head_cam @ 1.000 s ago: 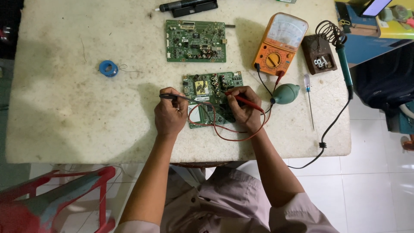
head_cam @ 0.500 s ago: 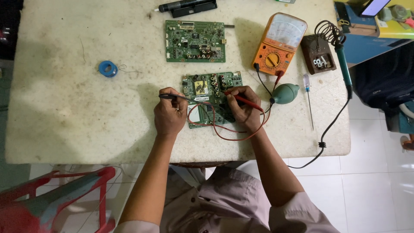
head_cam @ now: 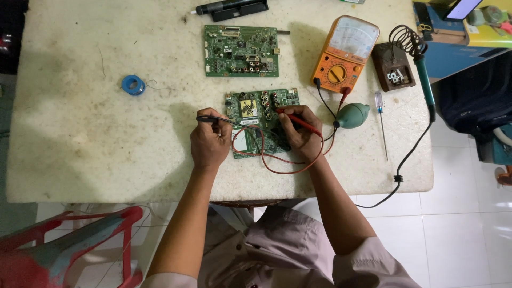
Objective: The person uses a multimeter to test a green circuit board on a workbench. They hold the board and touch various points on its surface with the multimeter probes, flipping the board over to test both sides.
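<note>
A green circuit board lies on the worn white table in front of me. My left hand grips a black meter probe at the board's left edge, its tip pointing onto the board. My right hand holds a red probe with the tip on the board's middle. Red and black leads loop over the board's lower half and run to an orange multimeter at the upper right.
A second green board lies farther back. A blue solder spool sits left. Right of the meter are a teal blower bulb, a small screwdriver, a soldering iron on its stand. A red stool stands below left.
</note>
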